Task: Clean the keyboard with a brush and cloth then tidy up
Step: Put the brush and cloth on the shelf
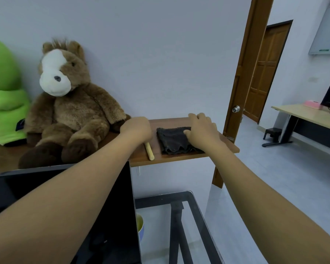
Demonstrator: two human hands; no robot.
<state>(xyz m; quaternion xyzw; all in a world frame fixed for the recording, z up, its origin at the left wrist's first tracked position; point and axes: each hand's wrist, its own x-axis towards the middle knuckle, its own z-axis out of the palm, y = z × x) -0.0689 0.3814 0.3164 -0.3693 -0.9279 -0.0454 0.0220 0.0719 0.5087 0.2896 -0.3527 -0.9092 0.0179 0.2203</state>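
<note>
- Wooden shelf (179, 121) against a pale wall, above a black monitor (65, 197) and a glass desk (204, 216).
- Brown plush horse (69, 103) seated at shelf left; green plush toy (4, 96) beyond it.
- Brush (149, 153): only the pale wooden handle showing, lying on the shelf, the rest hidden under the left hand.
- Dark folded cloth (171, 141): flat on the shelf, just right of the brush handle.
- Left hand (136, 130): over the brush; fingers out of sight, so clasp around the handle cannot be told.
- Right hand (201, 130): laid on the cloth's right side, fingers fairly straight, thumb on the fabric, nothing pinched.
- Keyboard: not in view.
- Step, by judgement: either fetching or putting away the tools at the shelf; which one cannot be told.
- Next move, if fetching: firm hold on handle and cloth, then lifting clear without knocking the plush horse.
</note>
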